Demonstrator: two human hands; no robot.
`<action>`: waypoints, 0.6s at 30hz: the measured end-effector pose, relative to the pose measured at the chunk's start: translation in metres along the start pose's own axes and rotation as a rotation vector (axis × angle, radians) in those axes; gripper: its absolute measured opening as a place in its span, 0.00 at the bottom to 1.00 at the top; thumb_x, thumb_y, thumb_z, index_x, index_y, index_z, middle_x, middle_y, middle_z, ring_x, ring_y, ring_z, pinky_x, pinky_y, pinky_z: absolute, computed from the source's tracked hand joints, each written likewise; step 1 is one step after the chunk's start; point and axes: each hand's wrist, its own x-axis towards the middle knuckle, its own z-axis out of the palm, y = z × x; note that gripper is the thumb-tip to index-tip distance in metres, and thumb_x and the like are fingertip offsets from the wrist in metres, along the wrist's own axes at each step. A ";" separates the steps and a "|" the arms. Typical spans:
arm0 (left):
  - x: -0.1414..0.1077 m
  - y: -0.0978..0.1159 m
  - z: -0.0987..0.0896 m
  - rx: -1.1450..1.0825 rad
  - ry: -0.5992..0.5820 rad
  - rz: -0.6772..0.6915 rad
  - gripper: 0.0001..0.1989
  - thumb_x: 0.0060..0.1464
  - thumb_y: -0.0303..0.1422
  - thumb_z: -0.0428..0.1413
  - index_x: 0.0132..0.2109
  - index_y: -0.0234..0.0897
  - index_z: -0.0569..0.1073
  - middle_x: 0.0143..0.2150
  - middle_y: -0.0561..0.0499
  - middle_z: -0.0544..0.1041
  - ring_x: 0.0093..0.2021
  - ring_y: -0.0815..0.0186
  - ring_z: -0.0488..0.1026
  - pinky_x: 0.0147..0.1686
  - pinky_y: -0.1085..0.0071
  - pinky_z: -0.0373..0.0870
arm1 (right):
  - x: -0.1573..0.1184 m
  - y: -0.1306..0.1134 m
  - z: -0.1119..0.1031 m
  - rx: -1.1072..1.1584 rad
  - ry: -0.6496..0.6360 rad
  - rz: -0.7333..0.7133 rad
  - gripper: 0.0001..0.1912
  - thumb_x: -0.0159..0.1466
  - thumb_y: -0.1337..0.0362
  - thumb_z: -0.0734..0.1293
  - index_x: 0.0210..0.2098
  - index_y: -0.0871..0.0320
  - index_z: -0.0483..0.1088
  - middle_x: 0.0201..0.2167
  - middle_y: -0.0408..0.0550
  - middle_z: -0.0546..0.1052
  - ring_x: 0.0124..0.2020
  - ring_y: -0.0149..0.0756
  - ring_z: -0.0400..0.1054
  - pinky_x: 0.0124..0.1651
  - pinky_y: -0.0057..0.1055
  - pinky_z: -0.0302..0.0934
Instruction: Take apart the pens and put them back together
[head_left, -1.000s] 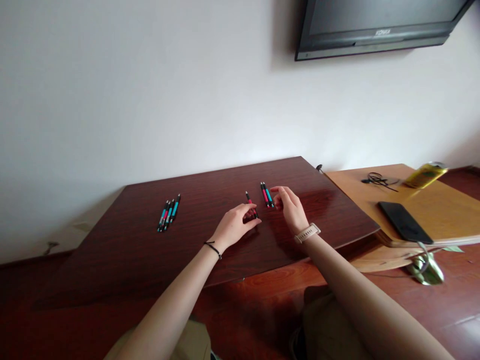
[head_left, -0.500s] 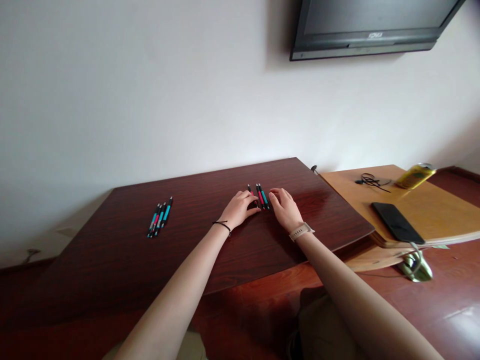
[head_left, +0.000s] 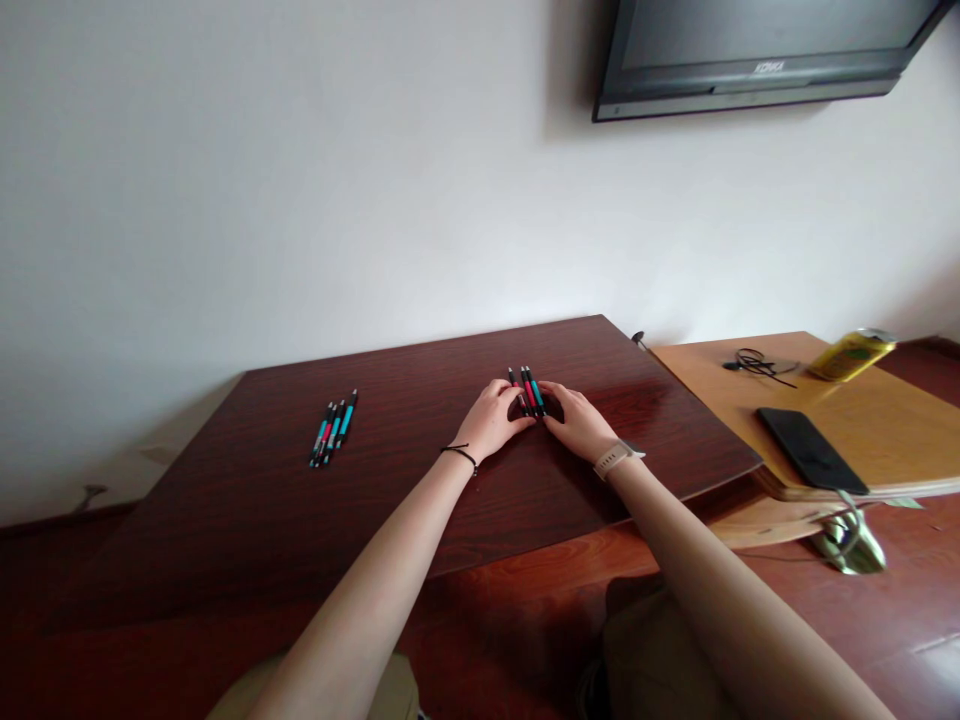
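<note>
Three pens lie side by side on the dark red table (head_left: 420, 400): a pink one at the left, a pink one (head_left: 528, 389) in the middle and a blue one (head_left: 536, 390) at the right. My left hand (head_left: 495, 418) rests at their left side, its fingers curved apart around the left pen, thumb near the lower ends. My right hand (head_left: 577, 420) is at their right side, thumb and fingers apart, fingertips by the blue pen. Farther left lies a group of several blue and pink pens (head_left: 331, 430), untouched.
To the right, a lighter wooden table (head_left: 750, 380) holds a black phone (head_left: 812, 450), a coiled black cable (head_left: 756, 364) and a yellow can (head_left: 853, 355). A television (head_left: 757, 60) hangs on the wall above. A green-white bag (head_left: 856, 545) is below the wooden table.
My right hand has moved against the right side of the pens, its thumb now lower. The pens lie closer together. The whole view has shifted slightly.
</note>
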 end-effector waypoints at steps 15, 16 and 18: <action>0.002 0.003 -0.001 -0.006 -0.019 0.075 0.22 0.63 0.36 0.67 0.62 0.40 0.78 0.63 0.42 0.81 0.65 0.52 0.76 0.68 0.53 0.69 | 0.002 -0.001 -0.009 0.009 -0.029 -0.057 0.32 0.66 0.67 0.70 0.69 0.53 0.68 0.61 0.53 0.80 0.64 0.52 0.72 0.69 0.53 0.64; 0.002 0.004 -0.001 -0.005 -0.019 0.071 0.22 0.63 0.36 0.67 0.62 0.41 0.78 0.62 0.42 0.81 0.64 0.52 0.76 0.67 0.53 0.69 | 0.002 -0.001 -0.009 0.011 -0.026 -0.049 0.32 0.66 0.67 0.70 0.69 0.52 0.68 0.61 0.53 0.81 0.64 0.52 0.72 0.69 0.53 0.64; 0.003 0.005 -0.001 -0.005 -0.018 0.062 0.22 0.62 0.37 0.68 0.62 0.41 0.78 0.62 0.42 0.81 0.64 0.52 0.76 0.66 0.53 0.71 | 0.002 -0.001 -0.008 0.014 -0.018 -0.037 0.33 0.65 0.67 0.70 0.69 0.52 0.67 0.60 0.53 0.81 0.64 0.53 0.72 0.69 0.54 0.64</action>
